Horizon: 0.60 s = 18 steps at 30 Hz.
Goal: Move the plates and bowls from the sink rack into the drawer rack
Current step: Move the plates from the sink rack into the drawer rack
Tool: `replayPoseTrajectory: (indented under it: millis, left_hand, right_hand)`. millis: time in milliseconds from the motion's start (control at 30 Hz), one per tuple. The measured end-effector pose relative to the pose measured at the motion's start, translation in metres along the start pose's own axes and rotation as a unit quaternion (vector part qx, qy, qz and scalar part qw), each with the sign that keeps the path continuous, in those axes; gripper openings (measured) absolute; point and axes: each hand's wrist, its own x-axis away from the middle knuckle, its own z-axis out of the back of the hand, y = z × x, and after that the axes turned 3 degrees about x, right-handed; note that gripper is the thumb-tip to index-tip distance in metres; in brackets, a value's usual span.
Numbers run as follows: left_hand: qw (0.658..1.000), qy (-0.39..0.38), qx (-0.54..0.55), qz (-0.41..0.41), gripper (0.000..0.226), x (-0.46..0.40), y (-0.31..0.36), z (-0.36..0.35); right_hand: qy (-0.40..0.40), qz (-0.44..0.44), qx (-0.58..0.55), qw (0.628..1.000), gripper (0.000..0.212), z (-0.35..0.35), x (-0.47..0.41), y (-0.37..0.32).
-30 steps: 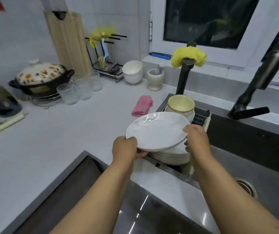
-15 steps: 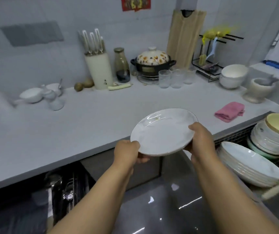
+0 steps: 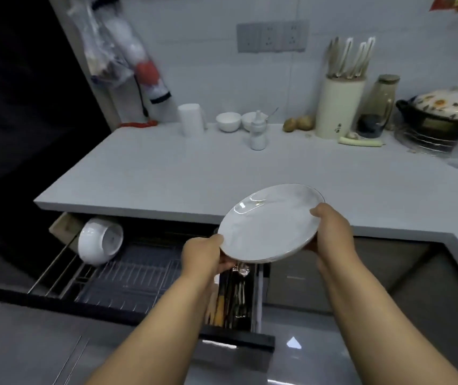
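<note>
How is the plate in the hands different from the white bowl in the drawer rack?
The plate is flat and shallow; the bowl is deep and rounded. The plate is held in the air by the left hand and right hand; the bowl lies tipped on its side in the drawer rack. The plate has a thin dark rim line; the bowl shows none. Both are white.

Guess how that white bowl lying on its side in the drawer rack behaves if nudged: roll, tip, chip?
The white bowl lies tipped on its rounded wall at the drawer rack's back left corner, so a nudge would probably rock or roll it. It looks glazed and glossy, so likely slippery. It appears ceramic: rigid, fairly heavy, and apt to chip against the wires.
</note>
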Motion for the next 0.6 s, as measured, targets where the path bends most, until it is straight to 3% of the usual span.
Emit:
replayPoseTrajectory:
  millis: [100,300,600]
  left_hand:
    - [0.999,0.045,0.026,0.001,0.009,-0.023,0.010,0.070]
    - [0.995,0.092,0.042,0.016,0.003,-0.050,0.027,0.192]
    - [0.960,0.251,-0.117,-0.045,0.027,-0.092,0.034,0.304]
  right_hand:
    - [-0.030,-0.018,0.008,0.999,0.022,-0.063,0.022,0.015]
    - [-0.114,-0.038,0.055,0.991,0.014,-0.184,0.066,0.055]
    - [-0.137,-0.103,0.061,0.983,0.012,-0.290,0.098,0.096]
